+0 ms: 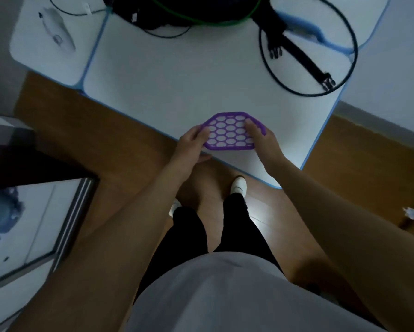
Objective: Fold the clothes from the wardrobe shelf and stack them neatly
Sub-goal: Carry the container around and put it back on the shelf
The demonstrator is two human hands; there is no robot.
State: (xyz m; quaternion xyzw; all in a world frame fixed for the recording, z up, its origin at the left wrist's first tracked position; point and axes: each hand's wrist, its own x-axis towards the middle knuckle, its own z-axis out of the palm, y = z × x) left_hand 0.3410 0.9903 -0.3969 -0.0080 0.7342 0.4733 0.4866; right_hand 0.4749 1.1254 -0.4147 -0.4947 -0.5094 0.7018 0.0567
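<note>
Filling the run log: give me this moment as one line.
left hand: holds purple perforated mat left edge | right hand: holds right edge | mat: at white table near edge | clothes: none on table

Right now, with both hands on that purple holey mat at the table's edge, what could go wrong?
1. The purple mat lies close to the table edge, so a nudge from the left hand or right hand might tip it to the floor.
2. The looped black cable nearby could snag anything slid across.
</note>
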